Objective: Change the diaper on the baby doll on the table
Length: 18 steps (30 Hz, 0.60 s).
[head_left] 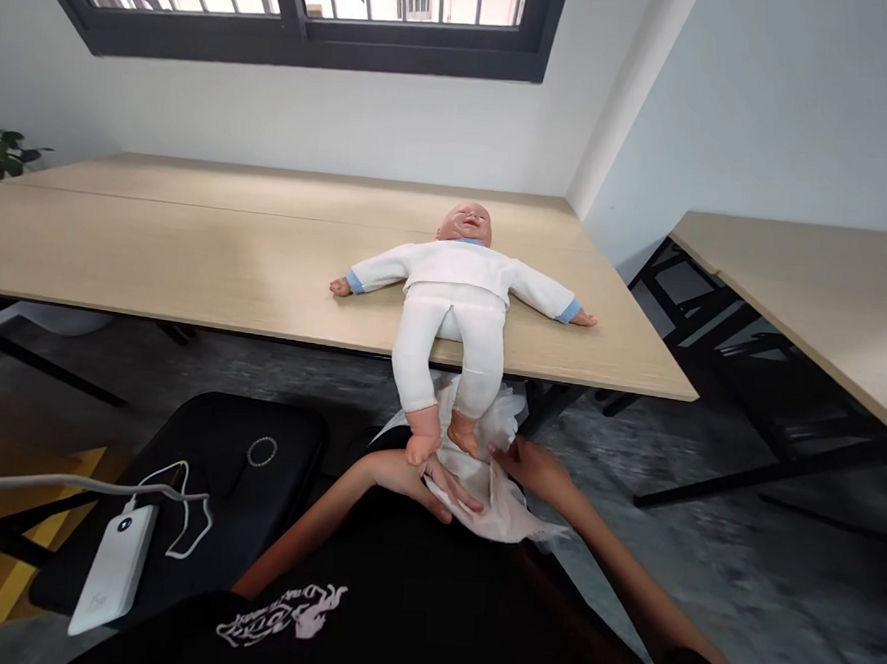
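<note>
A baby doll (458, 273) in a white suit with blue cuffs lies on its back on the table, arms spread. Its lower legs and bare feet hang over the front edge, toward my lap. Below the feet, an unfolded white diaper (504, 511) with ruffled edges is spread across my lap. My left hand (405, 475) is beside the doll's foot, with the near left part of the diaper between its thumb and fingers. My right hand (532, 468) has its fingers closed on the right edge of the diaper; some fingertips are hidden.
The wooden table (193, 257) runs along the wall under a window. To my left, a black stool (253, 501) bears a white power bank (114, 567) with cables. A second table (829, 285) stands at the right, its black metal legs reaching the floor.
</note>
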Each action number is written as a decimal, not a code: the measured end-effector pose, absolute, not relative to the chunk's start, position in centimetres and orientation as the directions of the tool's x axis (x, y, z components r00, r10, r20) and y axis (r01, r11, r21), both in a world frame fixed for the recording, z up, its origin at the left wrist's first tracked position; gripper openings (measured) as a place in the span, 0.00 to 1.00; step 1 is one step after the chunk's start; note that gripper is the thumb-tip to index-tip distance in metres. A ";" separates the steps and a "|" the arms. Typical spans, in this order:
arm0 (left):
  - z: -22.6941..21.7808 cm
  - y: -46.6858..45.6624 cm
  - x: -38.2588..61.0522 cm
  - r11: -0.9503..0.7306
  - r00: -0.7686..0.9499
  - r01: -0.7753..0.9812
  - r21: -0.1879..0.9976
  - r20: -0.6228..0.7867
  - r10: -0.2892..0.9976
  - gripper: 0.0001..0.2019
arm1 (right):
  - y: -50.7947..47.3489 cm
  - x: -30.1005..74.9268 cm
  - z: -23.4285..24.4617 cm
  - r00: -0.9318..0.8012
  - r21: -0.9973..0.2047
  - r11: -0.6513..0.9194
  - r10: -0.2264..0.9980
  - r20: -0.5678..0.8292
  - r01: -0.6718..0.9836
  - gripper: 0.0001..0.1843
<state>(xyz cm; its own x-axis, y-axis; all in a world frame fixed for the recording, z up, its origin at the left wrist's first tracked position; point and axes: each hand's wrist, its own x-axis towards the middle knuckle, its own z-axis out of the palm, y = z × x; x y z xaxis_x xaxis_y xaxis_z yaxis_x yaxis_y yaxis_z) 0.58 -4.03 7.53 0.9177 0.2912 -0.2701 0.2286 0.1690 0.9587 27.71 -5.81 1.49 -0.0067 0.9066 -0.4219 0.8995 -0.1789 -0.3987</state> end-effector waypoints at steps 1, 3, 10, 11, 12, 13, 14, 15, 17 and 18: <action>7.5 -4.2 0.4 0.116 0.938 0.224 0.968 -0.246 0.242 0.18 | -5.9 27.6 1.4 -0.002 -0.390 -0.203 0.886 -0.464 0.898 0.27; 7.4 -4.5 0.0 0.016 0.957 0.202 0.979 -0.201 0.208 0.22 | -6.1 27.1 1.0 0.002 -0.429 -0.254 0.862 -0.507 0.867 0.32; 9.4 -6.2 -2.1 -0.284 0.944 0.268 0.921 -0.193 0.267 0.24 | -5.8 24.4 -0.2 0.188 -0.708 -0.419 0.904 -0.383 0.569 0.20; 9.9 -6.3 -2.3 -0.299 0.943 0.277 0.913 -0.199 0.267 0.24 | -5.7 24.2 -0.1 0.205 -0.759 -0.441 0.897 -0.392 0.479 0.19; 10.2 -6.2 -2.5 -0.300 0.945 0.275 0.913 -0.200 0.258 0.24 | -5.7 24.1 0.1 0.202 -0.816 -0.450 0.893 -0.403 0.362 0.19; 10.4 -6.1 -2.7 -0.289 0.949 0.266 0.920 -0.198 0.245 0.25 | -5.7 24.1 0.4 0.180 -0.862 -0.457 0.887 -0.425 0.219 0.19; 10.5 -5.9 -2.9 -0.269 0.953 0.255 0.929 -0.193 0.234 0.25 | -5.6 24.1 0.7 0.143 -0.874 -0.481 0.872 -0.469 0.064 0.18; 10.4 -5.5 -3.2 -0.241 0.954 0.245 0.939 -0.190 0.231 0.26 | -5.6 24.0 1.1 0.092 -0.850 -0.521 0.845 -0.527 -0.082 0.17; 10.0 -4.5 -4.0 -0.164 0.949 0.239 0.957 -0.194 0.249 0.27 | -5.6 24.0 1.8 -0.016 -0.728 -0.621 0.764 -0.645 -0.290 0.14; 9.7 -4.0 -4.6 -0.117 0.942 0.238 0.964 -0.200 0.270 0.28 | -5.5 24.0 2.1 -0.050 -0.672 -0.658 0.726 -0.685 -0.339 0.13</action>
<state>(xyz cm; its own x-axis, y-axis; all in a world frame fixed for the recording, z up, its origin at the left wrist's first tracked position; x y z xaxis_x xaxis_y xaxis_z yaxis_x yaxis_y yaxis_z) -4.60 -4.01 9.75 0.9418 0.2703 -0.1997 0.2381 -0.1175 0.9641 24.00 -5.54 2.09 -0.0502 0.7263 -0.6855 -0.3392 -0.6580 -0.6723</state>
